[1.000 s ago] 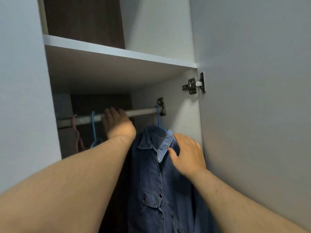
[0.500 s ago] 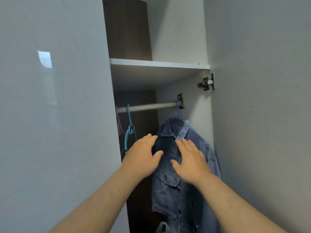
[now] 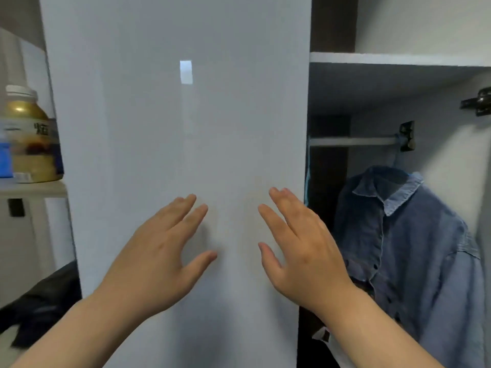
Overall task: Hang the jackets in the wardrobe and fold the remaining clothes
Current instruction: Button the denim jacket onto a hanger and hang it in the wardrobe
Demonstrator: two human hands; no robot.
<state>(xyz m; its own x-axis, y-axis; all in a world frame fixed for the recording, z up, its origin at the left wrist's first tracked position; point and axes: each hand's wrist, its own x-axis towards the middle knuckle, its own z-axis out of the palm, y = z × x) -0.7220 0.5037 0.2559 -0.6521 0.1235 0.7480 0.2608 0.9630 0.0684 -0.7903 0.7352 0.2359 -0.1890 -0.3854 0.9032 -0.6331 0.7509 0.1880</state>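
Blue denim jacket (image 3: 414, 251) hanging inside the open wardrobe, right of the pale grey glossy wardrobe door (image 3: 175, 155) and below the silver metal hanging rail (image 3: 350, 141). Suspended from that rail by a blue hanger hook (image 3: 397, 155) close to the dark rail bracket (image 3: 407, 136). Long axis vertical: collar at the top, just under the rail, button placket running down toward the bottom edge of the view, front turned outward and slightly toward the door. Hem out of view.

Left hand (image 3: 156, 258) and right hand (image 3: 300, 251) both raised in front of the door, backs toward the camera, fingers (image 3: 186, 211) straight and slightly spread, thumbs pointing inward toward each other. Nothing held in either. Cannot tell whether the fingertips touch the door surface or hover just off it. Jacket right of the right hand, apart from its fingers, with the right wrist overlapping the jacket's lower left part in view.

White wardrobe shelf (image 3: 398, 59) above the rail. Left of the door, a gold-coloured plastic jar with a white lid (image 3: 29, 139) on a pale shelf. Below that, left of the door's lower part, a dark garment (image 3: 39, 301) lying in a heap, blurred.
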